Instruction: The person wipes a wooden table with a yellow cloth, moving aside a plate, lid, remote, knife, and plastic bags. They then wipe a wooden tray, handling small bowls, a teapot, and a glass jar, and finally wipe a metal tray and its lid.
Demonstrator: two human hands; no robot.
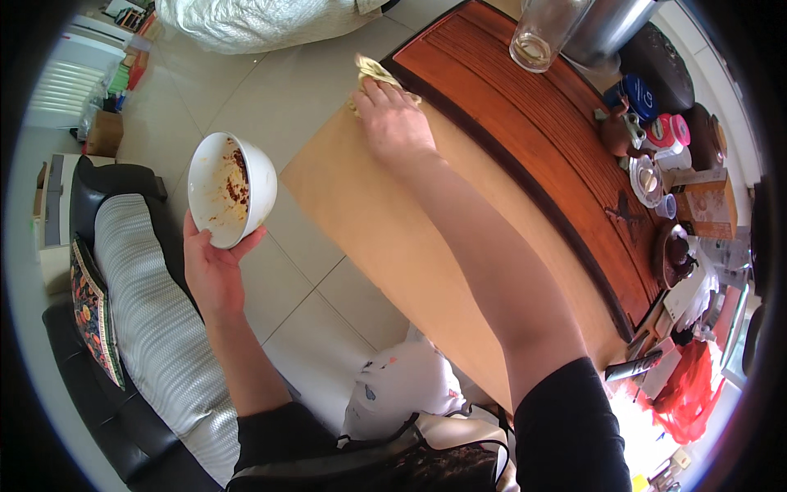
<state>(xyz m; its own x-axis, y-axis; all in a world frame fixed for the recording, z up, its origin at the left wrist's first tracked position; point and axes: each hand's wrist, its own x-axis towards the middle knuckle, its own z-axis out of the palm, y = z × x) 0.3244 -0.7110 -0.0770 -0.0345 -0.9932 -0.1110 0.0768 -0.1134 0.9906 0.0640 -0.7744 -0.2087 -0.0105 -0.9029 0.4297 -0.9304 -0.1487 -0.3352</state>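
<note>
My left hand (218, 267) grips a white bowl (261, 184) by its lower rim and side, off to the left of the table and above the floor. The bowl is tilted, and its inside shows reddish-brown and yellowish food residue. My right hand (396, 120) presses a pale yellow cloth (376, 69) onto the far left corner of a light wooden tabletop (363, 209). Part of the cloth hangs past the corner; the rest is hidden under my fingers. Close to that hand runs the dark edge of a reddish-brown wooden tea tray (492, 98).
On the tray stand a glass jar (535, 49), a brown teapot-like figure (618, 132) and a glass dish (647, 181). A cardboard box (704, 200) and a red plastic bag (685, 390) lie along the right. A black sofa (117, 418) with a striped cover is at left.
</note>
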